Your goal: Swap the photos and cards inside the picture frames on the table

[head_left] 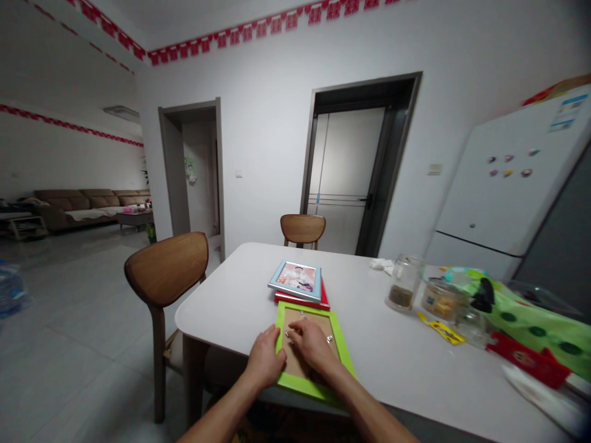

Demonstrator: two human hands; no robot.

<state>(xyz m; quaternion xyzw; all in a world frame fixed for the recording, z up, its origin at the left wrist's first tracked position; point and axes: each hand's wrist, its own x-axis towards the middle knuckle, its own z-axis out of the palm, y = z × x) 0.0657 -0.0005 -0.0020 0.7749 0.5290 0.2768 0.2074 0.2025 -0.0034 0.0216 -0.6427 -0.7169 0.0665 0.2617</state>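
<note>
A lime-green picture frame lies face down near the table's front edge, its brown backing board showing. My left hand grips the frame's left side, thumb on the rim. My right hand reaches over the backing, its fingers curled together at the small metal clip on the left; the fingertips are partly hidden. Another clip sits at the right edge and a third clip at the top. Just beyond, a light-blue frame with a photo rests on a red frame.
The white table has a glass jar, a round container, a yellow packet, a red box and a green bag on its right. Wooden chairs stand at the left and far side.
</note>
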